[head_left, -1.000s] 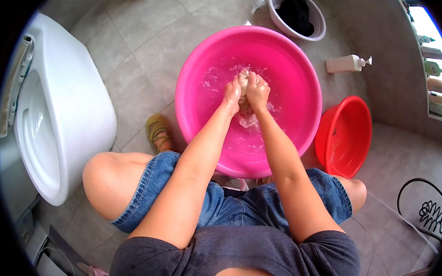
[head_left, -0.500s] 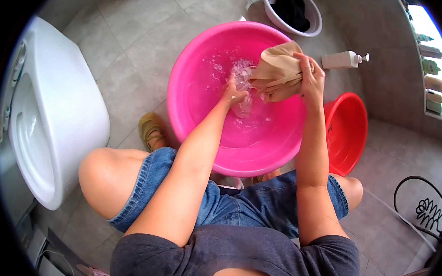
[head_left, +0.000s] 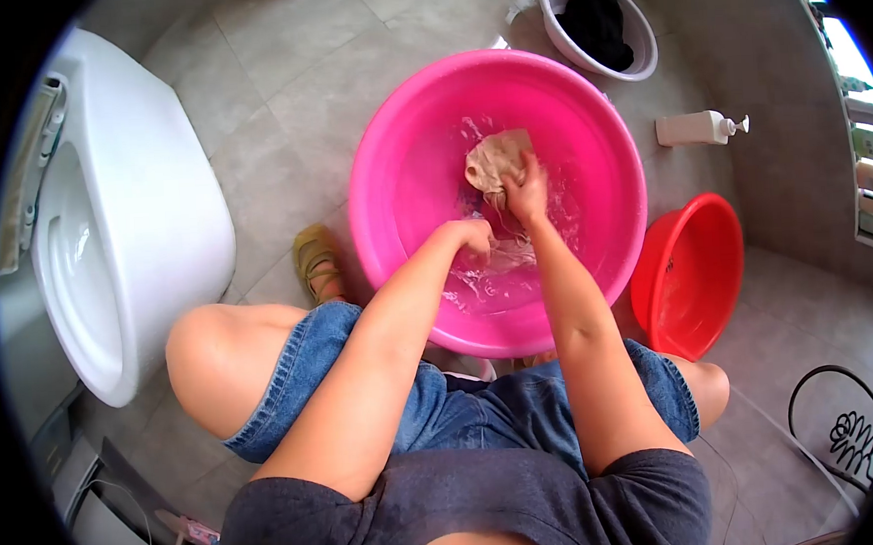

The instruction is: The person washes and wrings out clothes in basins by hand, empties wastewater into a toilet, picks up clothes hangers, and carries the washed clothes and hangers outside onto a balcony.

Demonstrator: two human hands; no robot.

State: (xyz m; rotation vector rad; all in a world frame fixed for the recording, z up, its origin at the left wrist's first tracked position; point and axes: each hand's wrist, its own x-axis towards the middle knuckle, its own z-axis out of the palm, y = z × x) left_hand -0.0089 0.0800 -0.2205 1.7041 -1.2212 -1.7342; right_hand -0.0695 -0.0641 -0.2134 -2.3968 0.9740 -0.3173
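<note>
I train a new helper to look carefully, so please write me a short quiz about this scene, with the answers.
1. Which hand holds the beige cloth at the pink basin?
A) left
B) right
C) both

2. True or false: the black cloth lies in the pale basin.

3. Fill in the colour: the tub near the right knee is ____.

Key:
1. B, the right hand
2. True
3. red
</note>
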